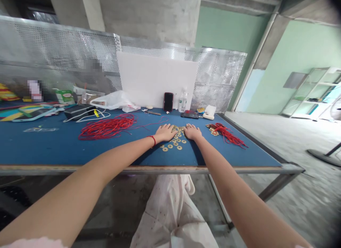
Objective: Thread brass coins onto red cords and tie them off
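Gold coins with holes in the middle (177,140) lie scattered on the blue tabletop (138,154) between my two hands. My left hand (166,133) rests palm down at the left of the coins, fingers stretched out, with a red cord bracelet (153,140) at its wrist. Flat at their right side lies my right hand (193,131), its fingers also stretched forward. Both hands cover some of the coins, and what is under the palms is hidden. Neither hand grips anything that I can see.
A heap of red cord (109,127) lies to the left, and a bundle of red cords with coins (226,133) to the right. Behind stand a phone (168,101) and clear bottles (183,101). A white plastic bag (117,100) and a black box (80,113) are farther left.
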Available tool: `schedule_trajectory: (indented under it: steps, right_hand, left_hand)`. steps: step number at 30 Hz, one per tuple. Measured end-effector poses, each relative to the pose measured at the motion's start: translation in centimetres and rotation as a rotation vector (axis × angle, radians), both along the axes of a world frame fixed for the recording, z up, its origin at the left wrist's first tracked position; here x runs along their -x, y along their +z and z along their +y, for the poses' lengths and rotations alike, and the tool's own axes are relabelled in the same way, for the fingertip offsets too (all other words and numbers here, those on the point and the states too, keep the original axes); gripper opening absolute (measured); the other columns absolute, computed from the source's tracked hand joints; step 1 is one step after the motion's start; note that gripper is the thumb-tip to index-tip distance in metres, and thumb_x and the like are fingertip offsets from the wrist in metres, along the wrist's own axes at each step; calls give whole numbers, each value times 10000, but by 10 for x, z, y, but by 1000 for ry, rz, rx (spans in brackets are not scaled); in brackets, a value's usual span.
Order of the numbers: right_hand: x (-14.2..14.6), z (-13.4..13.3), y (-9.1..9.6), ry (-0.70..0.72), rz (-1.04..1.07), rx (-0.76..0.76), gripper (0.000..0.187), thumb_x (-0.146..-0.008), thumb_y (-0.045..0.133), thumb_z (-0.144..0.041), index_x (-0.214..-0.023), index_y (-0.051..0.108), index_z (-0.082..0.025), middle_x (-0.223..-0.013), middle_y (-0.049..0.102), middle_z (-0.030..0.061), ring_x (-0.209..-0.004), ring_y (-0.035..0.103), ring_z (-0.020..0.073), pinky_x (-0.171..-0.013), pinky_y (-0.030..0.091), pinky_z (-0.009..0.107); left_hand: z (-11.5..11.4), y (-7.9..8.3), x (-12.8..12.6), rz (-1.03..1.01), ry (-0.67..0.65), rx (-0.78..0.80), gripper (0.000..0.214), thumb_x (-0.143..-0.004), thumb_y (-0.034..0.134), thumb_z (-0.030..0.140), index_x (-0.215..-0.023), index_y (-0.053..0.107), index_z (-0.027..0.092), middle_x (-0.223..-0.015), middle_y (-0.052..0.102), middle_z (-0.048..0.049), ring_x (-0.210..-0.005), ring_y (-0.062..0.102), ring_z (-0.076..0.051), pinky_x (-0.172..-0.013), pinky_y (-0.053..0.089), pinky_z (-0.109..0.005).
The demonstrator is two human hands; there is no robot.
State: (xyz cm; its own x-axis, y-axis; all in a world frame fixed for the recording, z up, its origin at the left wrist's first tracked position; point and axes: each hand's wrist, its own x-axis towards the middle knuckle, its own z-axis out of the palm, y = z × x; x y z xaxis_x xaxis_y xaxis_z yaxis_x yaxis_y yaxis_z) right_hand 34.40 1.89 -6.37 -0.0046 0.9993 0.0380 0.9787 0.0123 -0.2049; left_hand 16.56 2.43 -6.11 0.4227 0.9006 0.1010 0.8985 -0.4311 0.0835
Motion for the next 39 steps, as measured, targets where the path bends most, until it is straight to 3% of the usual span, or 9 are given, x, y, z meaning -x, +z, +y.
schedule_trajectory:
  steps: [4, 11, 16, 21, 25, 28, 31, 36, 39]
  right_hand:
    - [-5, -6, 1, 40, -36, 3, 588, -943, 127, -394, -1466, 240, -150, -1542, 182, 73, -1409, 169, 266, -1109, 161, 536]
    - [-11, -36, 1, 319, -66, -7, 570, -952, 150, -432, -1481, 198, -226, -1545, 173, 45, -1420, 152, 238, -1112, 176, 519]
    - [6, -60, -2, 449, -46, -48, 598, -950, 166, -465, -1476, 221, -185, -1541, 178, 59, -1419, 158, 240, -1114, 186, 520]
    - [29, -81, -4, 602, -35, -131, 633, -950, 180, -497, -1460, 267, -133, -1519, 242, 107, -1415, 171, 249, -1134, 164, 475]
    - [36, -89, -4, 653, -21, -156, 646, -949, 171, -513, -1452, 287, -124, -1511, 262, 115, -1414, 173, 243, -1136, 168, 452]
    - [35, -88, -3, 628, -9, -137, 643, -946, 173, -522, -1456, 278, -145, -1520, 244, 103, -1418, 157, 238, -1133, 161, 467]
    - [28, -79, -1, 502, -22, -91, 611, -951, 159, -496, -1464, 256, -180, -1532, 213, 83, -1421, 148, 227, -1127, 149, 494]
    - [7, -51, 1, 273, -64, 0, 590, -953, 135, -429, -1477, 204, -167, -1547, 152, 65, -1424, 137, 219, -1120, 153, 502]
    - [-1, -35, 1, 181, -58, 17, 610, -946, 128, -444, -1481, 183, -156, -1549, 139, 68, -1423, 136, 216, -1120, 150, 500]
  left_hand:
    - [15, 0, 1, 27, -14, 2, 714, -886, 161, 584, -1442, 301, 159, -1518, 254, -124, -1397, 197, -292, -1101, 174, -476]
    - [35, 2, -6, 72, -112, 14, 675, -898, 176, 539, -1455, 277, 171, -1531, 224, -107, -1401, 183, -295, -1097, 165, -509]
    - [43, 3, -13, 56, -121, 45, 620, -913, 179, 495, -1457, 268, 211, -1535, 221, -86, -1402, 185, -269, -1100, 171, -493]
    - [54, 1, -16, 109, -213, 26, 494, -921, 244, 474, -1345, 450, 326, -1526, 263, -1, -1409, 163, -259, -1108, 133, -498]
    - [62, -2, -18, 70, -156, 66, 531, -930, 201, 477, -1408, 361, 312, -1535, 234, -25, -1410, 163, -260, -1104, 147, -502]
    - [64, -3, -17, 64, -157, 78, 537, -935, 179, 458, -1430, 320, 306, -1544, 201, -33, -1414, 155, -249, -1108, 135, -499]
    - [59, -2, -13, 35, -170, 84, 546, -943, 109, 425, -1438, 302, 297, -1542, 208, -27, -1414, 161, -211, -1115, 142, -465]
    - [34, 2, -10, 31, -176, 70, 611, -929, 103, 490, -1447, 300, 232, -1534, 224, -72, -1409, 178, -252, -1112, 150, -459]
    - [15, 2, -10, 19, -219, 74, 639, -912, 112, 564, -1457, 262, 266, -1537, 217, -65, -1411, 173, -254, -1107, 157, -467]
